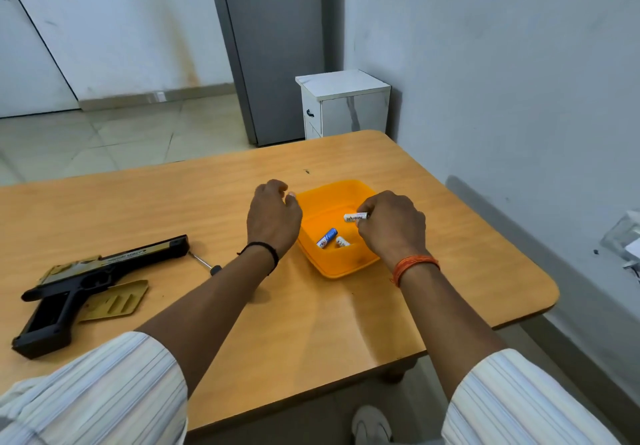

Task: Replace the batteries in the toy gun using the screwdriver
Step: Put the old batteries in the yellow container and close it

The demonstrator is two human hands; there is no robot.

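Observation:
A black and gold toy gun (83,280) lies on its side at the table's left, its grip compartment uncovered. Its gold cover plate (114,302) rests beside the grip. The screwdriver (204,263) lies just right of the barrel, partly hidden by my left forearm. An orange plastic box (323,202) sits mid-table with a blue battery (327,238) and a white battery (343,242) inside. My right hand (391,226) hovers over the box, pinching another white battery (355,217). My left hand (273,217) hangs by the box's left rim, fingers loosely curled, holding nothing.
The wooden table (242,323) ends close on the right, near a grey wall. A small white cabinet (343,105) stands on the floor beyond the table's far edge. My shoe (370,424) shows under the near edge.

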